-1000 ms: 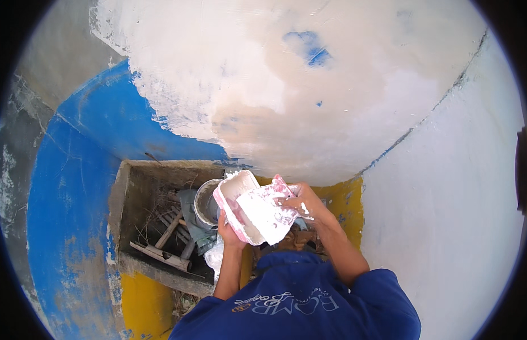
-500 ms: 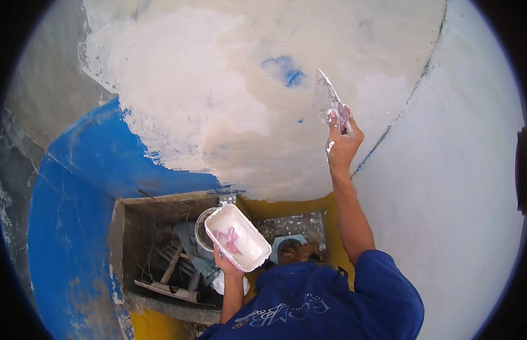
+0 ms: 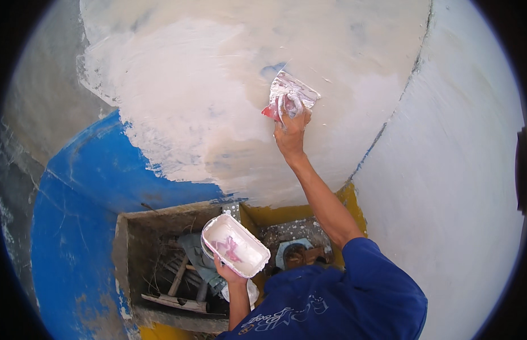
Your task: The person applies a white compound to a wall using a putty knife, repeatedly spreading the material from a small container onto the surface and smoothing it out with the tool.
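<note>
My right hand (image 3: 292,127) grips a putty knife (image 3: 293,93) whose wide blade is smeared with white filler. The blade lies against the wall (image 3: 218,102), partly over a small blue patch (image 3: 272,69). Low in front of my body, my left hand (image 3: 228,271) holds a white rectangular tub (image 3: 246,249) from beneath and tilts it. A pinkish smear (image 3: 228,248) of filler sits in the tub, and its rim is crusted white. Most of the left fingers are hidden under the tub.
Below the wall stands a concrete box (image 3: 161,212) with wood pieces (image 3: 175,303) and a grey cloth (image 3: 198,255) inside. Bare blue paint (image 3: 76,187) covers the lower left wall. A cracked corner line (image 3: 382,133) meets a pale side wall (image 3: 445,170) at right.
My right hand has moved left and slightly up with the putty knife, bringing its blade from right of the blue patch onto it. The tub in my left hand has barely shifted.
</note>
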Motion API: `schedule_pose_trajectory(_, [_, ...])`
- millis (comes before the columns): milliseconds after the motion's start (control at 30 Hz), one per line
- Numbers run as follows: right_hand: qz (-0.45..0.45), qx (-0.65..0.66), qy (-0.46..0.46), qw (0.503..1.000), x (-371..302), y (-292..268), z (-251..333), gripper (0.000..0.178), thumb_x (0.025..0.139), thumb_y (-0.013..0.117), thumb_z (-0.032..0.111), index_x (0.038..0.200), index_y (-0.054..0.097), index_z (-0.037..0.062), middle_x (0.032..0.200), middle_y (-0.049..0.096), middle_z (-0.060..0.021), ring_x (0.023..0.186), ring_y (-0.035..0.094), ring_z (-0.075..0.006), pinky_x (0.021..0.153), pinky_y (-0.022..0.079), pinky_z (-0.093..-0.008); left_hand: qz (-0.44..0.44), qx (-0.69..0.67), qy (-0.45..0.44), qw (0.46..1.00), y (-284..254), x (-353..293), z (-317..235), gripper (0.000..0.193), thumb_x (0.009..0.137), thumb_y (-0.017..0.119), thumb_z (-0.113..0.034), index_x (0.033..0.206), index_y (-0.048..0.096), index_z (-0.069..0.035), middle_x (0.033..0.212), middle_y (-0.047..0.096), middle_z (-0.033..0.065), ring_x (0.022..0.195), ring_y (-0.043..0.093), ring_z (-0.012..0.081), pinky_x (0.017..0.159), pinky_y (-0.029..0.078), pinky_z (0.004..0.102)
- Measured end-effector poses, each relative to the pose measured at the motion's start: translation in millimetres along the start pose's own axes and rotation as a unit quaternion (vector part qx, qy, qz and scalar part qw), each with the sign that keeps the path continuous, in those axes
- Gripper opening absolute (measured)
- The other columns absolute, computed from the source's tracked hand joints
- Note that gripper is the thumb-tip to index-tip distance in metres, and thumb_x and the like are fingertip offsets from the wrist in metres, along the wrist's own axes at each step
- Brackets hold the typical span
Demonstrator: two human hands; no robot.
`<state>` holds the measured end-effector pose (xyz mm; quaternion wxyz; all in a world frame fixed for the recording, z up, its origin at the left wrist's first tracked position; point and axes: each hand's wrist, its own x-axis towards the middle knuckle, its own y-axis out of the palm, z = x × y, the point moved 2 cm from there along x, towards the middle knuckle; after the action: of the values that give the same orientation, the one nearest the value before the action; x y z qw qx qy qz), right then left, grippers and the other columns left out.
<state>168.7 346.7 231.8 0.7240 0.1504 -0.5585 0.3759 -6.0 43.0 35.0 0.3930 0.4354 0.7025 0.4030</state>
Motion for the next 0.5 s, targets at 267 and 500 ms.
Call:
schedule_pose_trajectory(267, [-0.071, 0.075, -0.02, 0.994, -7.6, -65.5, 8.9, 0.05, 0.07, 0.065, -0.01, 0.118, 0.068, 0.0028, 0.12, 0.061, -0.0152, 0.111, 0.051, -0.0368, 0.095, 0.044, -0.0419, 0.002, 0.051, 0.023, 0.998, 0.3, -4.2, 3.0, 0.061, 0.096, 0.042, -0.048, 0.149, 0.035, -0.019, 0.145, 0.043, 0.0131, 0.133, 0.041, 0.0332, 0.112, 0.032, 0.0548])
schedule_pose_trajectory(500, [-0.126, -0.037, 0.013, 0.991, 64.3, -92.5, -14.5, 0.047, 0.071, 0.06, -0.013, 0.116, 0.067, -0.0011, 0.118, 0.062, -0.0147, 0.111, 0.053, -0.0354, 0.093, 0.046, -0.042, 0.026, -0.004, -0.017, 1.0, -0.3, -2.5, 11.3, 0.061, 0.096, 0.041, -0.049, 0.149, 0.034, -0.018, 0.146, 0.043, 0.0133, 0.134, 0.041, 0.0332, 0.112, 0.031, 0.0546])
